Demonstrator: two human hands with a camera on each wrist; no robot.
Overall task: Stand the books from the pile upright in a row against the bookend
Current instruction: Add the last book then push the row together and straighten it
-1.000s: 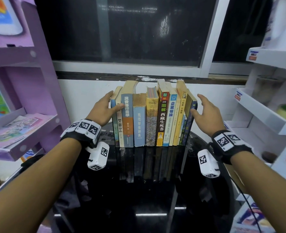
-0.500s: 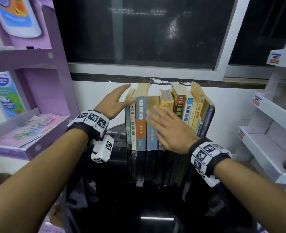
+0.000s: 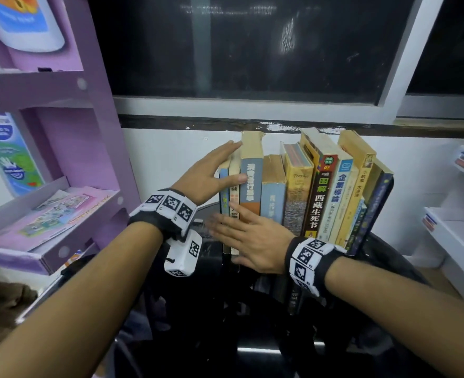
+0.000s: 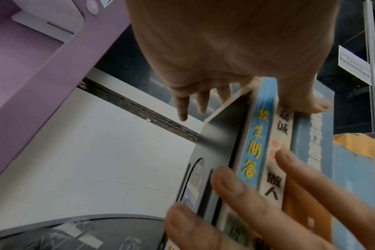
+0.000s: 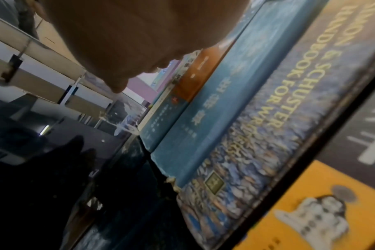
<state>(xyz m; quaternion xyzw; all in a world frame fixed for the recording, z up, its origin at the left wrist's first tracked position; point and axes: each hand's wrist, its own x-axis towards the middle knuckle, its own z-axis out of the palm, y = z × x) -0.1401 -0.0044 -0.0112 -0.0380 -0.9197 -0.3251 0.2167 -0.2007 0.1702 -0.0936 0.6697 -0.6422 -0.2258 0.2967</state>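
Now | left hand (image 3: 202, 178) flat on books (image 3: 293, 186) | right hand (image 3: 252, 238) fingers straight on spines | reads "SCHUSTER HANDBOOK FOR"

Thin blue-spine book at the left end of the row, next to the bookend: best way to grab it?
Probably pinch the blue-spine book at its top corner, from above and the front. Its left cover lies against the black bookend and its right against the cream book, so only the spine and top edge are free. The left hand already sits there.
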